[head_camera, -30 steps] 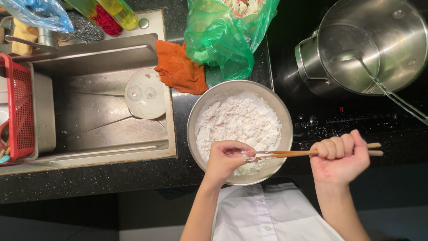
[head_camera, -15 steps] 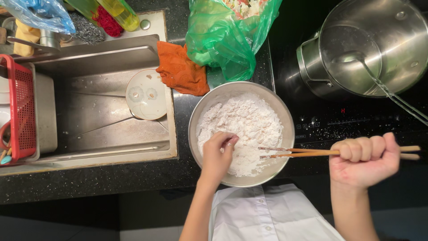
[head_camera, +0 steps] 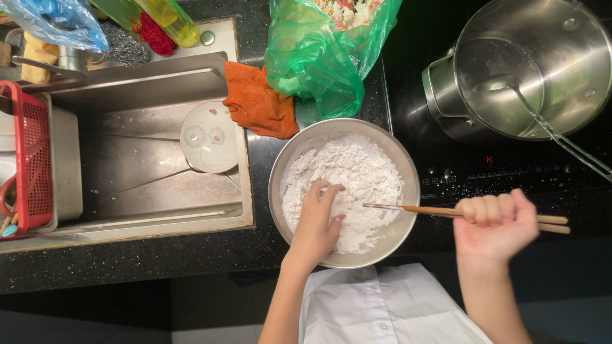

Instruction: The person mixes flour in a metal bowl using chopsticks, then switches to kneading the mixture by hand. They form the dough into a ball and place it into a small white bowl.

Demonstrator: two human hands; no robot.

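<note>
Dark speckled countertop [head_camera: 159,261], seen from straight above, with a steel sink [head_camera: 146,172] sunk into the left part and a black glass cooktop [head_camera: 510,172] on the right. Between them, near the front edge, a round metal bowl [head_camera: 344,192] filled with white flour [head_camera: 357,185], lumpy and uneven, piled against the far and right walls. Bowl rim just beside the sink's right edge on one side and overlapping the cooktop's left edge on the other; little bare counter left around it. Behind the bowl, almost touching its rim, a crumpled orange cloth [head_camera: 258,102] and a green plastic bag [head_camera: 322,54] with chopped food inside. More open room in front of the bowl, along the dark counter strip toward the white shirt [head_camera: 382,306].

Left hand [head_camera: 317,223] down inside the bowl, fingers together and bent, fingertips pressed into the flour, dusted white. Right hand [head_camera: 494,224] closed in a fist around a pair of wooden chopsticks [head_camera: 440,211], held level above the cooktop edge, tips reaching over the bowl's right rim to just above the flour, well apart from the left hand.

In the sink, a small pale plate [head_camera: 209,137]; at the far left, a red plastic basket [head_camera: 29,162]. On the cooktop, a large steel pot [head_camera: 548,57] with a ladle [head_camera: 542,121] leaning out over its rim.
</note>
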